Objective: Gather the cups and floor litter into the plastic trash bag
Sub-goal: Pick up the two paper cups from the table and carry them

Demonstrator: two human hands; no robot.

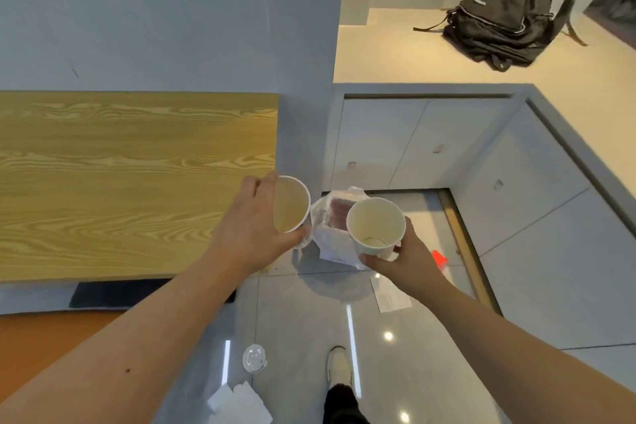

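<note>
Cups sit one in each of our hands: left hand (253,227) wraps one paper cup (290,205), right hand (407,260) cradles the other (375,225), above the plastic bag (330,237) on the floor. Light, crushable; we hold their walls gently.

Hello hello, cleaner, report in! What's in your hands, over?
Left hand holds one paper cup, right hand another cup. Plastic bag on floor just below them. Lid, napkins, paper still down. Nothing blocking.

A black backpack (506,24) is laid on the cream counter (413,55), well apart from the wooden tabletop (120,182).
</note>
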